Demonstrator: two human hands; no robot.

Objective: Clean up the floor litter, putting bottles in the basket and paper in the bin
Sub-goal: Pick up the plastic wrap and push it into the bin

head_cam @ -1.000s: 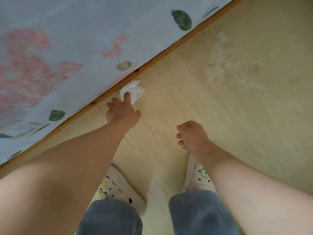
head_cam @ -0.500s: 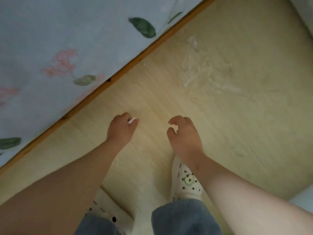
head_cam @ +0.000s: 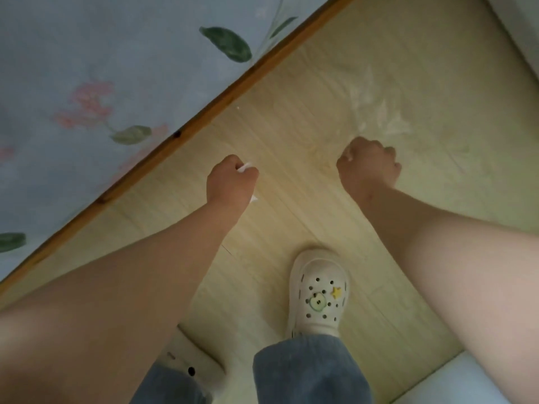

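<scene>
The left hand (head_cam: 230,182) is clenched around a crumpled white paper (head_cam: 244,168), scraps of it poking out of the fist, above the wooden floor (head_cam: 291,135) just right of the bed (head_cam: 116,68). The right hand (head_cam: 369,167), further right, is curled into a fist.

Two bare arms reach forward and down. The left arm (head_cam: 131,287) enters from 8 o'clock; the left hand (head_cam: 230,182) is a fist gripping crumpled white paper (head_cam: 243,168), scraps poking out. The right arm (head_cam: 452,258) enters from 4 o'clock; the right hand (head_cam: 369,167) is a closed fist.
</scene>
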